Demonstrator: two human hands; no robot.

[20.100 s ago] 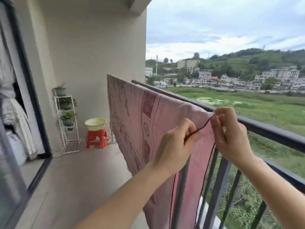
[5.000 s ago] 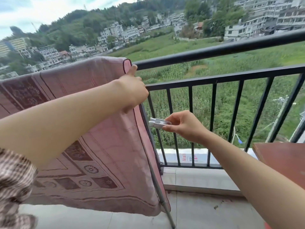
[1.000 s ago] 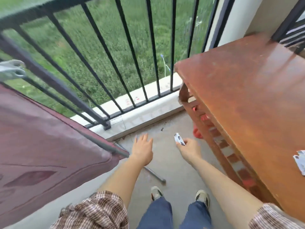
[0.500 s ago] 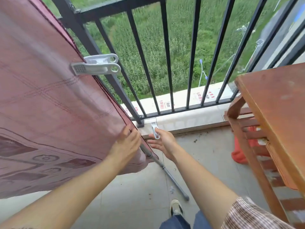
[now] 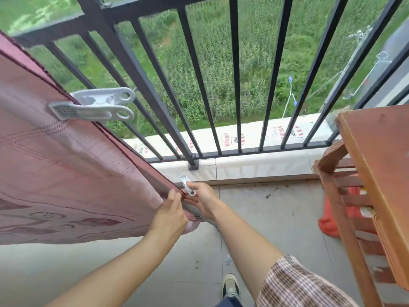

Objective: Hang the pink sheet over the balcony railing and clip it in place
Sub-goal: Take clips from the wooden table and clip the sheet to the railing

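Left hand (image 5: 170, 214) pinches the sheet (image 5: 66, 162) at its lower edge, thumb and fingers curled onto the hem, low down on the balcony side of the railing (image 5: 155, 85). Right hand (image 5: 204, 199) is just beside it, fingers closed round a small white clip (image 5: 187, 185). Clip tip points up toward the railing's foot; can't tell whether its mouth is on the fabric. Hands nearly touch. Grey pole (image 5: 193, 211) shows between them, under the hem, slanting away from the railing.

Sheet: pink, patterned, hangs inside the railing at its left end. Hem runs diagonally down to the left hand. Upper end is out of frame, so can't tell what it hangs on. Second clip (image 5: 93, 104), larger and white, is clamped on that hem higher up, handles sticking out toward the railing bars.

Table (image 5: 380, 173), brown wood, stands at the railing's right end. Red thing (image 5: 329, 222) sits under it on the floor (image 5: 276, 218). One shoe (image 5: 230, 286) is well back from the railing, with a plaid sleeve (image 5: 298, 284) on the right arm. Green field beyond the railing.
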